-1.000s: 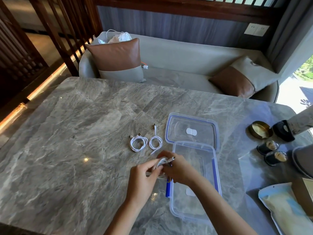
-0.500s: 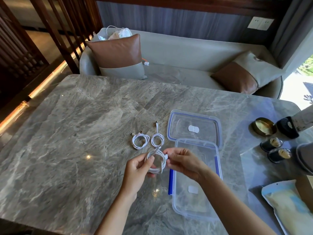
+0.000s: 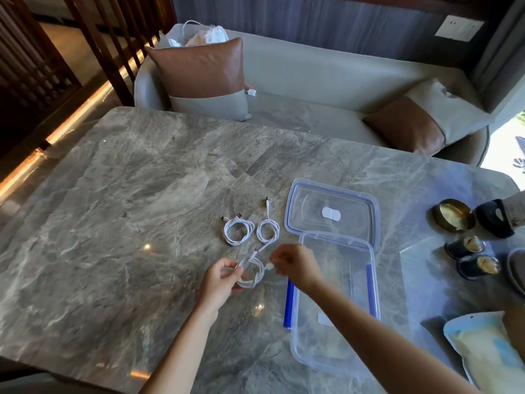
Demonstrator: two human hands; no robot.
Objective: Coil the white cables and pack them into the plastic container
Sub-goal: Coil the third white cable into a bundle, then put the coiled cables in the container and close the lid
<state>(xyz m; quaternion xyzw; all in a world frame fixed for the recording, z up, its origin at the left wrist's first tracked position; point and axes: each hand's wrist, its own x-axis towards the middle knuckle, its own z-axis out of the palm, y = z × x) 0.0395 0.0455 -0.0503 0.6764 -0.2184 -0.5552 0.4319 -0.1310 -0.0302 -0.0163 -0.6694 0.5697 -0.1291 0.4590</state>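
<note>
A white cable (image 3: pixel 252 273) hangs in a loose coil between my hands, just above the marble table. My left hand (image 3: pixel 220 281) pinches the coil's left side. My right hand (image 3: pixel 294 265) grips the cable's plug end on the right. Two more coiled white cables lie on the table beyond my hands: the left coil (image 3: pixel 238 230) and the right coil (image 3: pixel 267 230). The clear plastic container (image 3: pixel 375 285) with blue clips stands open and empty, right of my hands. Its clear lid (image 3: pixel 331 214) lies flat behind it.
The marble table (image 3: pixel 127 223) runs to a grey sofa with brown cushions (image 3: pixel 199 72) at the back. At the right stand a brass dish (image 3: pixel 454 214), two small dark jars (image 3: pixel 471 257) and a flat pouch (image 3: pixel 485 354). A wooden slatted screen stands at the left.
My hands have drawn apart and moved left of the container, opening the cable coil between them. The right hand now holds the plug end away from the coil.
</note>
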